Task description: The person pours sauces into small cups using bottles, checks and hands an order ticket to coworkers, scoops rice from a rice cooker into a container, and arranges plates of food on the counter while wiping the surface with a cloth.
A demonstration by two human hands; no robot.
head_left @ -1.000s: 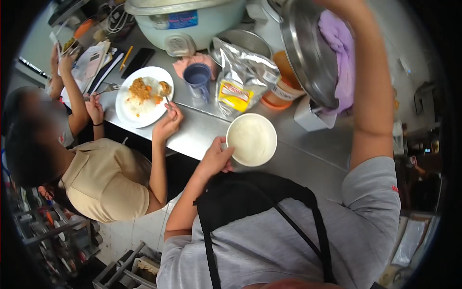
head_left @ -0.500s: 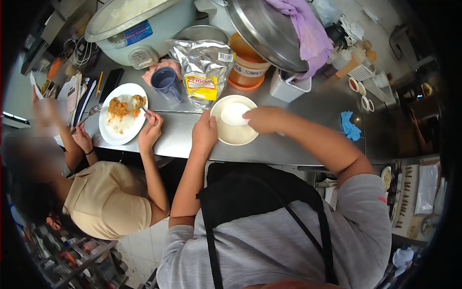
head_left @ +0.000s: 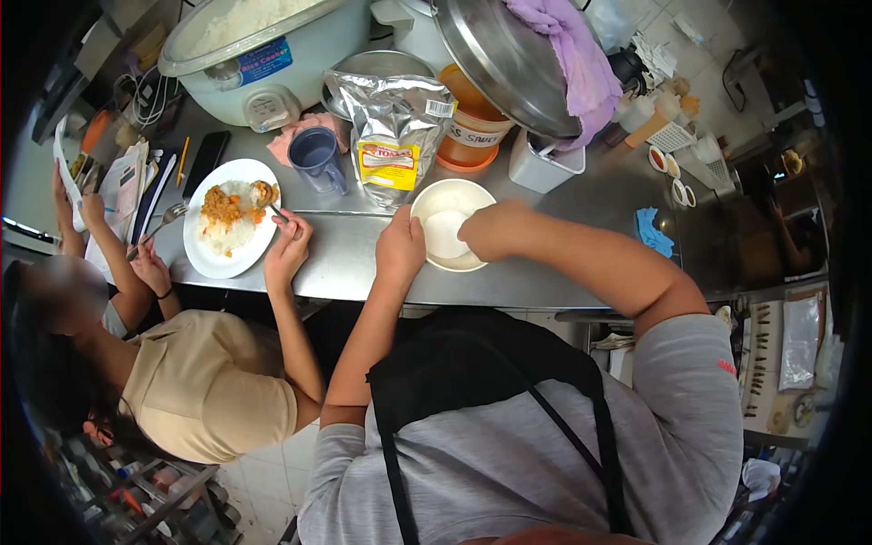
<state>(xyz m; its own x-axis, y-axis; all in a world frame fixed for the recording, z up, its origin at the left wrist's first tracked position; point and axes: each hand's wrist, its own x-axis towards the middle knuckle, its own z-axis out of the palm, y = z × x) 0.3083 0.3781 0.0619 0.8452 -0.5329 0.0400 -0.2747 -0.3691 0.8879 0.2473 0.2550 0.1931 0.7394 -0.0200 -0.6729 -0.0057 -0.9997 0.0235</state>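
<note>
My left hand (head_left: 401, 245) grips the left rim of a round white bowl (head_left: 440, 192) near the front edge of the steel counter. Inside the bowl is a smaller white round thing (head_left: 444, 233), and my right hand (head_left: 488, 232) pinches its right side. The rest of what my right fingers grip is hidden. Behind the bowl stand a silver foil bag (head_left: 391, 118) with a yellow label, a blue mug (head_left: 315, 156) and an orange sauce tub (head_left: 473, 136).
A rice cooker (head_left: 241, 95) stands at the back left. A metal lid (head_left: 504, 68) with a purple cloth leans over a white container (head_left: 545, 167). At left, a person holds a spoon and fork over a plate (head_left: 218, 264). A blue cloth (head_left: 653, 232) lies right.
My right hand has come down from the raised lid area to the bowl, with the small white thing now in it. The rice cooker stands uncovered, its rice showing.
</note>
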